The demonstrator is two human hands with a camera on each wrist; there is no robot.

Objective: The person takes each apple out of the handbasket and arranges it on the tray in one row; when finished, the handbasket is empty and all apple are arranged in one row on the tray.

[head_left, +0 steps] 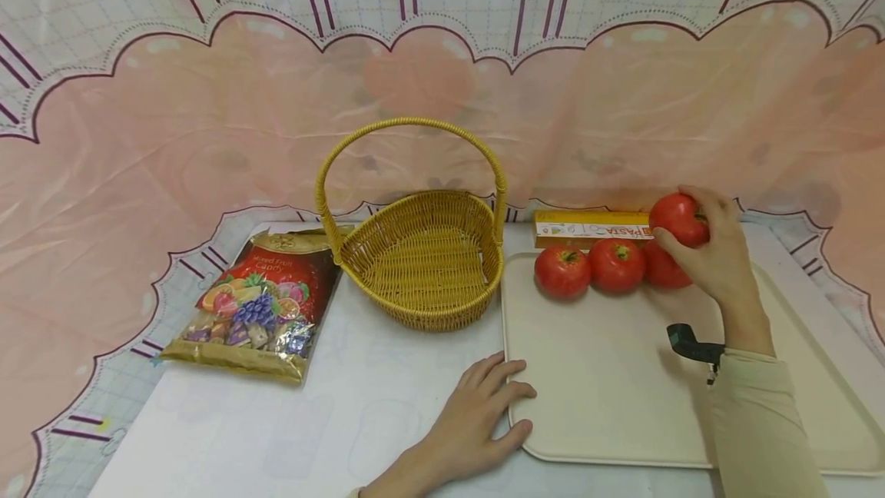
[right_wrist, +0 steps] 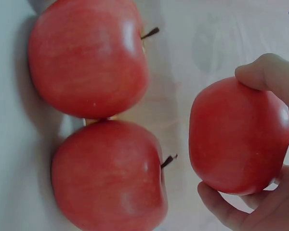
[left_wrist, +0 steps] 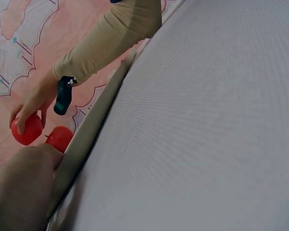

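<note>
My right hand (head_left: 726,263) grips a red apple (head_left: 674,219) above the back of the beige tray (head_left: 608,383). In the right wrist view the thumb and fingers curl round opposite sides of the held apple (right_wrist: 238,137). Beneath and to its left, three more apples line the tray's back edge: a left apple (head_left: 562,273), a middle apple (head_left: 617,266) and a right apple (head_left: 664,266), the last partly hidden by the hand. My left hand (head_left: 477,413) rests at the tray's left rim, fingers spread over it.
Left of the tray stands a wicker basket (head_left: 429,313) with a tall arched handle (head_left: 415,121). Farther left lies a bag of mixed fruit candy (head_left: 266,306). A yellow pasta box (head_left: 588,227) sits behind the tray, against the patterned cloth backdrop (head_left: 429,83).
</note>
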